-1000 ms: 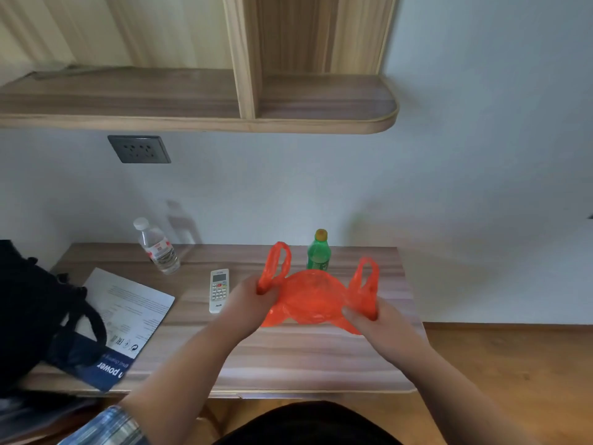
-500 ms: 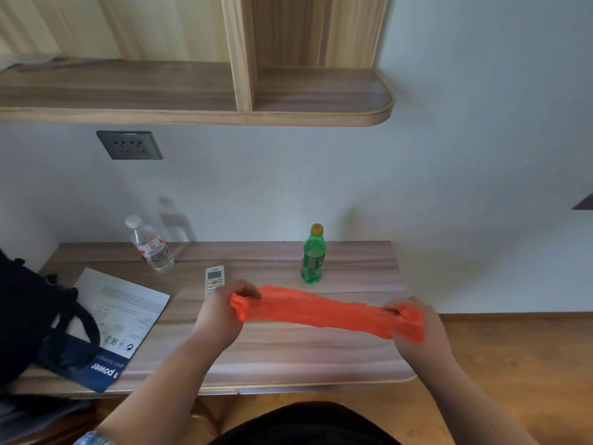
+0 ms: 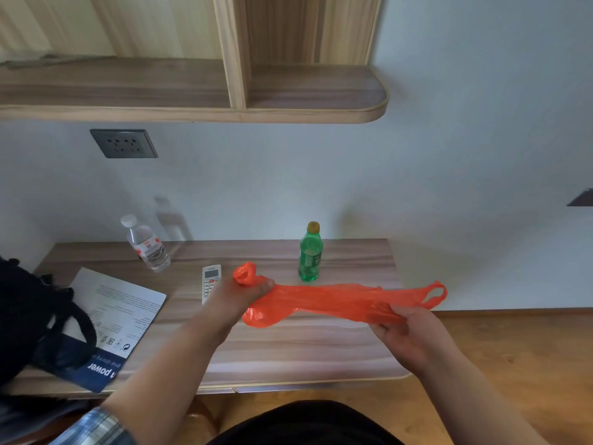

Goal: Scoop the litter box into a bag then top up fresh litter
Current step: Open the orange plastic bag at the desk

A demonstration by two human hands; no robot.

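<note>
An orange plastic bag (image 3: 333, 301) hangs stretched sideways above the wooden desk (image 3: 288, 351). My left hand (image 3: 239, 297) grips its left end, where one handle loop sticks up past my fingers. My right hand (image 3: 407, 332) pinches the bag near its right end, and the other handle loop pokes out beyond it. A loose fold of the bag sags toward the desktop under my left hand. No litter box, scoop or litter is in view.
On the desk stand a green soda bottle (image 3: 310, 253) and a clear water bottle (image 3: 147, 244). A white remote (image 3: 210, 281) lies behind my left hand. A leaflet (image 3: 118, 313) and a black bag (image 3: 29, 319) sit at the left. A shelf (image 3: 192, 114) hangs overhead.
The bag went from bunched and held by both handles to pulled out long between my hands. Since half a second ago, my right hand has slid lower along it and a fold has sagged.
</note>
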